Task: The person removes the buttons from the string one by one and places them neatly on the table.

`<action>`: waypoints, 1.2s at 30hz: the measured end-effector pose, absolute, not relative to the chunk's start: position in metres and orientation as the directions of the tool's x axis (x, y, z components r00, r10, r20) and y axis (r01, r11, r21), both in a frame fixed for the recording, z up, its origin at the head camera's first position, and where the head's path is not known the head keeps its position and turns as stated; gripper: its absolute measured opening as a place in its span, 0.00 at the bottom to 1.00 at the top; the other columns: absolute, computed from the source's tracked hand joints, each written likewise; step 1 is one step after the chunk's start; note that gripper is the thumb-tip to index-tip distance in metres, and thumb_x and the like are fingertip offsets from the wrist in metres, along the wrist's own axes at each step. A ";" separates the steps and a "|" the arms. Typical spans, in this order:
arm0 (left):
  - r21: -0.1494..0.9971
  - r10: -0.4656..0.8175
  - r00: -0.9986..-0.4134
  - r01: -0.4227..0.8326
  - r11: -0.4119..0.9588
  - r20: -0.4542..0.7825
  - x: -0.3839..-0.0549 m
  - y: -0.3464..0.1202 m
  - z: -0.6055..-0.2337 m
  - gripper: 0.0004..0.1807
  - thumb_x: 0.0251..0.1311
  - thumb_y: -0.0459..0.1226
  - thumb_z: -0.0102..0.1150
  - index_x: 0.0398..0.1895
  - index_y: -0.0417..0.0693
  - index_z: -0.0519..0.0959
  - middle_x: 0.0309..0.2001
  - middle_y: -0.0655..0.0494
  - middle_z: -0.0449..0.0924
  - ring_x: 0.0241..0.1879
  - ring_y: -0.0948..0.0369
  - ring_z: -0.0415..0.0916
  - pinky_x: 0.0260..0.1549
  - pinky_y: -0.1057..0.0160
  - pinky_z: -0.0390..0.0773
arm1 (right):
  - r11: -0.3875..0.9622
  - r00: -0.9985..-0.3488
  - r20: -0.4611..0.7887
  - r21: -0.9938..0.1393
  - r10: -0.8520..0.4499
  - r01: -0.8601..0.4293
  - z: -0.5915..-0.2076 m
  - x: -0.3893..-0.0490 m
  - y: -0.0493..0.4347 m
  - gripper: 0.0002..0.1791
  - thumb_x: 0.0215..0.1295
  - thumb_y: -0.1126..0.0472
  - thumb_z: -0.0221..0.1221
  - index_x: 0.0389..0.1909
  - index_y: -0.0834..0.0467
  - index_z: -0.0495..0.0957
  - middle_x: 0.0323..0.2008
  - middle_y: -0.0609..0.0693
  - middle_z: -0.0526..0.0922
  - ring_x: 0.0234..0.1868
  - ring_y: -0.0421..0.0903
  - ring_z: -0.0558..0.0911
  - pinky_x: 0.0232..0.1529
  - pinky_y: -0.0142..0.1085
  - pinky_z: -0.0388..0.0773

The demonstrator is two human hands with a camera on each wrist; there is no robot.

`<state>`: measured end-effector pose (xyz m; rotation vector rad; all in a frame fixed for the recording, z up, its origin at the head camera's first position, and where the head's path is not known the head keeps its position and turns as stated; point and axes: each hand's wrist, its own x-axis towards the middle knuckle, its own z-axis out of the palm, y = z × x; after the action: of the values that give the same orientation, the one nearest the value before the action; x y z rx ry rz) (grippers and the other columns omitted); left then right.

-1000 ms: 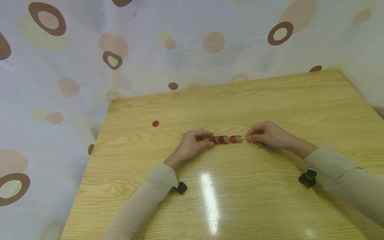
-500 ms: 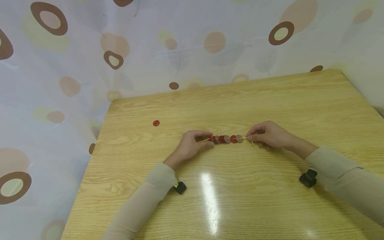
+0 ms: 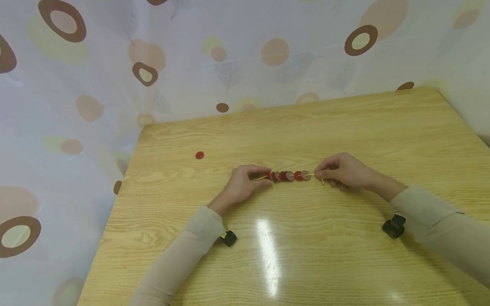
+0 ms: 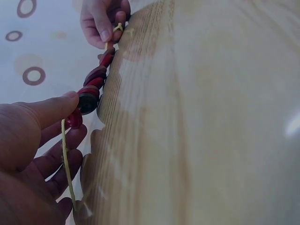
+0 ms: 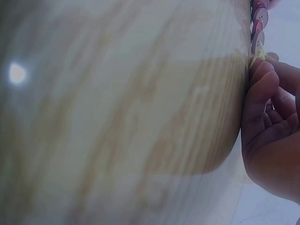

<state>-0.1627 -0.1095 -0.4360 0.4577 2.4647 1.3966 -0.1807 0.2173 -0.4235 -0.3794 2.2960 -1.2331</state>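
Note:
Several red, dark and brownish buttons (image 3: 289,176) are threaded in a row on a yellow string (image 4: 65,150) in the middle of the table. My left hand (image 3: 243,183) pinches the left end of the row between thumb and fingers, where the left wrist view shows a dark button (image 4: 87,103) and a red one. The string's tail hangs across the left fingers. At the other end my right hand (image 3: 346,171) pinches the string between thumb and forefinger, with a knotted end (image 4: 118,26) sticking out. A short gap separates the last brownish button (image 3: 305,175) from the right fingertips.
One loose red button (image 3: 199,155) lies apart on the wooden table (image 3: 325,255), towards its far left. A curtain (image 3: 245,55) patterned with circles hangs behind the table and along its left side. Small black cameras (image 3: 394,226) are worn at both wrists.

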 end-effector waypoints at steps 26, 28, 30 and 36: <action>0.886 0.372 -0.926 0.122 0.448 -0.060 -0.160 -0.119 -0.435 0.20 0.61 0.38 0.71 0.56 0.46 0.83 0.52 0.58 0.83 0.57 0.59 0.78 0.59 0.64 0.74 | 0.571 -0.840 -0.310 -0.821 -0.446 0.000 -0.421 -0.182 0.221 0.11 0.73 0.58 0.60 0.46 0.61 0.83 0.22 0.53 0.77 0.18 0.42 0.73 0.16 0.34 0.74; 0.887 0.371 -0.927 0.122 0.445 -0.058 -0.159 -0.120 -0.435 0.20 0.60 0.37 0.71 0.57 0.46 0.83 0.51 0.57 0.83 0.57 0.59 0.78 0.59 0.64 0.74 | 0.568 -0.839 -0.312 -0.823 -0.445 0.004 -0.422 -0.182 0.221 0.11 0.72 0.58 0.60 0.46 0.62 0.83 0.22 0.53 0.77 0.18 0.42 0.73 0.16 0.34 0.74; 0.888 0.370 -0.927 0.121 0.443 -0.059 -0.159 -0.120 -0.435 0.21 0.60 0.37 0.71 0.57 0.45 0.83 0.52 0.57 0.83 0.57 0.59 0.78 0.59 0.63 0.74 | 0.564 -0.839 -0.313 -0.826 -0.445 0.009 -0.422 -0.181 0.222 0.11 0.72 0.58 0.61 0.46 0.62 0.83 0.22 0.53 0.77 0.18 0.42 0.73 0.16 0.34 0.74; 0.892 0.366 -0.929 0.112 0.438 -0.063 -0.157 -0.123 -0.433 0.21 0.61 0.37 0.71 0.57 0.45 0.83 0.52 0.56 0.83 0.58 0.57 0.77 0.60 0.61 0.74 | 0.570 -0.840 -0.317 -0.821 -0.441 0.011 -0.421 -0.181 0.222 0.11 0.72 0.58 0.61 0.46 0.62 0.83 0.22 0.52 0.77 0.18 0.42 0.73 0.17 0.34 0.74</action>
<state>-0.1573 -0.1228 -0.4331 0.4150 2.4449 1.4891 -0.1806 0.2220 -0.4215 -0.3439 2.3084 -1.2125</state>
